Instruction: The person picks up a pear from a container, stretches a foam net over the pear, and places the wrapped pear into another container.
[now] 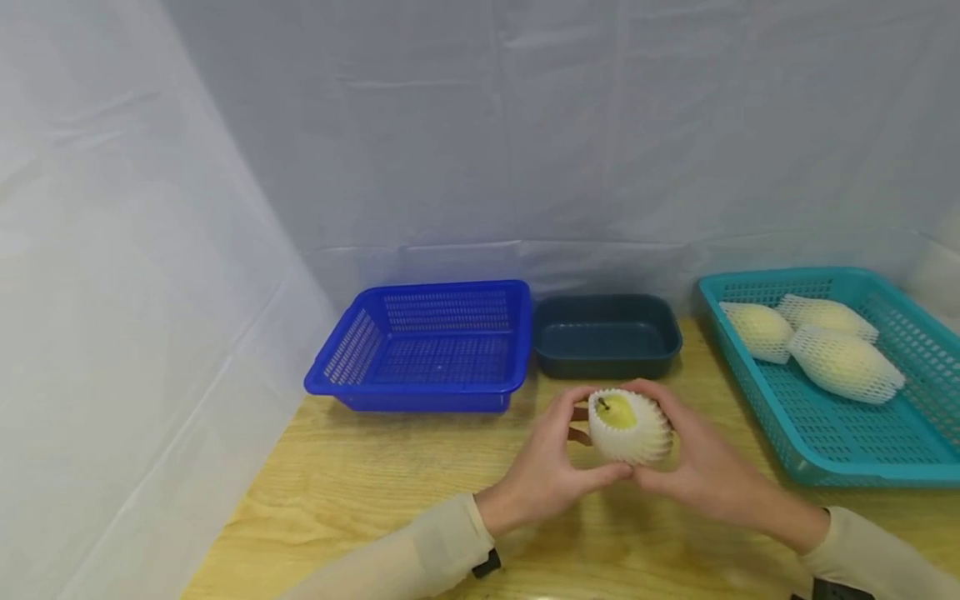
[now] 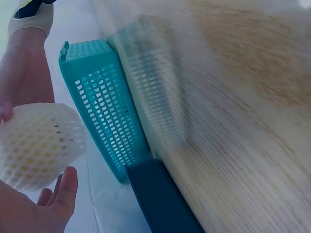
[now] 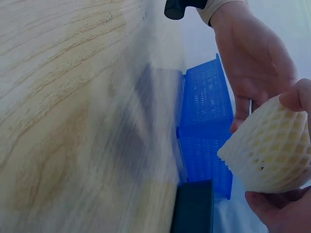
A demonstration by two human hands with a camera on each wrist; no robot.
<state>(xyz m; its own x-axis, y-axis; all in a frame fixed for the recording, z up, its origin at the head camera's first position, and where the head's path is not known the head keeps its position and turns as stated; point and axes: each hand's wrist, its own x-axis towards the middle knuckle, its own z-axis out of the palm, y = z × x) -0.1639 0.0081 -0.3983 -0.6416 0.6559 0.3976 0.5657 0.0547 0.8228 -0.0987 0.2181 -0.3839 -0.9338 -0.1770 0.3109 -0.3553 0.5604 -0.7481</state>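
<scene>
A yellow-green pear with a dark stem sits in a white foam net sleeve, held up over the table between both hands. My left hand holds it from the left, thumb at the near side and fingers behind. From the right, my right hand grips the sleeve with thumb and fingers. In the left wrist view, the netted pear lies between the right hand above and the left hand below. The right wrist view shows the pear's sleeve tapering to a gathered end.
A blue basket stands at back left, beside a dark teal tray. On the right, a turquoise basket holds 3 netted fruits. White sheeting hangs behind and at left. The table is light wood.
</scene>
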